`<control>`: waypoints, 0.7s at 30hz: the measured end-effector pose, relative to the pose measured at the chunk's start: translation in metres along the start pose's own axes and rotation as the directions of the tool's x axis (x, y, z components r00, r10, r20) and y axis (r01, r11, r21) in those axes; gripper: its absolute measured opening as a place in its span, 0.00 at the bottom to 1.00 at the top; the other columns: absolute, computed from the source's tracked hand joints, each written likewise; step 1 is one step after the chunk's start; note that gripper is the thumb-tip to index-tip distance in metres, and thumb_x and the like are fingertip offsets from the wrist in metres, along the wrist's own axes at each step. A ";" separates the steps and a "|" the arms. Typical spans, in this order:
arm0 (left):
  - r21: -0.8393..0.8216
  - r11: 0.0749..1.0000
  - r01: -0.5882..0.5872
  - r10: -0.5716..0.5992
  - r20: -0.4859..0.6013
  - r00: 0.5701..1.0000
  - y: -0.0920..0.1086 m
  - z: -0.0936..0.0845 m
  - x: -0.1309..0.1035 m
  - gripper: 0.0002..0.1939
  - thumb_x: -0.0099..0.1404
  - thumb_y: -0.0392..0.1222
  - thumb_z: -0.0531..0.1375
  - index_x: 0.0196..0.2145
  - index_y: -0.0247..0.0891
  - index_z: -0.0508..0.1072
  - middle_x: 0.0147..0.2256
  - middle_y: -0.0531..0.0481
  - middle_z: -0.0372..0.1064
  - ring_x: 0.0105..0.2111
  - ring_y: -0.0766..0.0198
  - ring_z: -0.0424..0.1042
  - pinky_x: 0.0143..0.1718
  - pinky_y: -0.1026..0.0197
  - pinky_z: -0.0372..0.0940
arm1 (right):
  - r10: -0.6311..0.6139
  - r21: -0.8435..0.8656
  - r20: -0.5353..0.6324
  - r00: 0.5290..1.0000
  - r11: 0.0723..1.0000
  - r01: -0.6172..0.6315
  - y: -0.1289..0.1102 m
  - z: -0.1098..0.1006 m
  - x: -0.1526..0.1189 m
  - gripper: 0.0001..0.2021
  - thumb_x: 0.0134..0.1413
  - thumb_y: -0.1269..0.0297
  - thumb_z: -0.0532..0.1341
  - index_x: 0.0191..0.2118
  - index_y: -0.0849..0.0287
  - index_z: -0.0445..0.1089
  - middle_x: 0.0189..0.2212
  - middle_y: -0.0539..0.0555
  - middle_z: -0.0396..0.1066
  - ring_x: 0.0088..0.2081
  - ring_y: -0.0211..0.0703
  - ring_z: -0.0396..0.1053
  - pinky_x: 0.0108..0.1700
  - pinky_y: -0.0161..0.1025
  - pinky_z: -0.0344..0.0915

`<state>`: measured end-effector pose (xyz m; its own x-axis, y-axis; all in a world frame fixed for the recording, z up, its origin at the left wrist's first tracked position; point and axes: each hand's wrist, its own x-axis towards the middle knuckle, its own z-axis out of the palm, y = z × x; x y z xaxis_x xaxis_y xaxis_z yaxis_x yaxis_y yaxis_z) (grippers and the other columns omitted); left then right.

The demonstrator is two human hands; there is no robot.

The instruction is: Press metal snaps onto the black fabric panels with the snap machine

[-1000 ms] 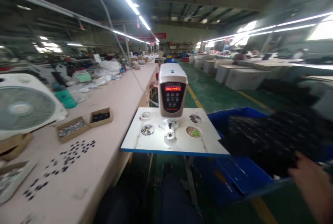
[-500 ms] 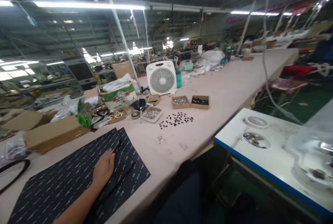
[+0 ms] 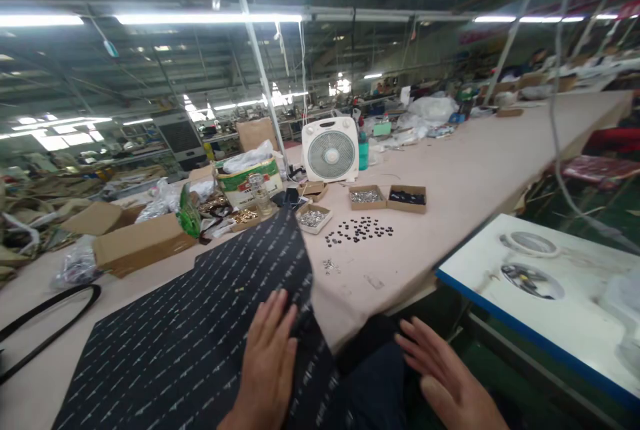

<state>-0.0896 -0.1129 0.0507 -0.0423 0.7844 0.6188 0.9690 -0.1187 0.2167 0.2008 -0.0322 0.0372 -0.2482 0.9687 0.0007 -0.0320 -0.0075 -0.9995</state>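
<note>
A large piece of dark fabric [image 3: 165, 343] with rows of pale printed marks lies over the left part of the table and reaches the front edge. My left hand [image 3: 267, 357] rests on its right part, palm down, fingers stretched out. My right hand [image 3: 445, 370] is in the air past the table's front edge, above the dark lap, with fingers spread and nothing held. Beyond the fabric, small black round pieces [image 3: 357, 231] are scattered on the table, with a little heap of silvery bits [image 3: 330, 266] closer to me.
Small cardboard boxes of metal parts [image 3: 367, 197] and black pieces [image 3: 407, 198] stand before a white box fan [image 3: 331, 150]. A long open carton [image 3: 145, 243] and a black loop [image 3: 50, 323] are at left. A white machine table [image 3: 545, 297] stands at right.
My right hand has come into view at the lower right. My left hand now lies flatter, and the fabric extends farther right and back. The view has turned slightly left.
</note>
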 end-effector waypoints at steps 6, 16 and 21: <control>-0.088 0.855 -0.512 0.517 0.057 0.854 0.071 0.018 0.002 0.28 0.66 0.47 0.58 0.61 0.35 0.65 0.66 0.42 0.56 0.69 0.49 0.48 0.69 0.47 0.48 | 0.046 0.042 0.024 0.999 0.998 -0.047 -0.057 0.060 0.046 0.29 0.46 0.47 0.71 0.51 0.60 0.75 0.46 0.62 0.78 0.49 0.61 0.75 0.56 0.55 0.69; -0.114 0.951 -0.287 0.304 0.176 0.936 0.011 -0.002 0.124 0.56 0.47 0.67 0.69 0.67 0.43 0.57 0.65 0.40 0.58 0.65 0.36 0.57 0.67 0.35 0.51 | 0.064 0.137 -0.063 0.996 0.989 -0.055 -0.040 -0.046 0.015 0.20 0.50 0.51 0.70 0.46 0.57 0.78 0.45 0.57 0.79 0.49 0.60 0.75 0.59 0.57 0.65; -0.459 0.889 -0.008 0.347 0.659 0.668 0.024 0.079 0.130 0.14 0.52 0.61 0.62 0.39 0.74 0.78 0.35 0.64 0.80 0.39 0.43 0.80 0.38 0.46 0.77 | -0.152 -0.278 -0.365 0.919 0.959 0.048 -0.053 -0.078 0.000 0.29 0.50 0.56 0.68 0.58 0.57 0.69 0.55 0.60 0.72 0.57 0.61 0.69 0.62 0.60 0.61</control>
<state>-0.0527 0.0347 0.0765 0.4680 0.8837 -0.0093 0.7496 -0.3914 0.5337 0.2783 -0.0119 0.0880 0.1303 0.9815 0.1401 0.2262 0.1081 -0.9681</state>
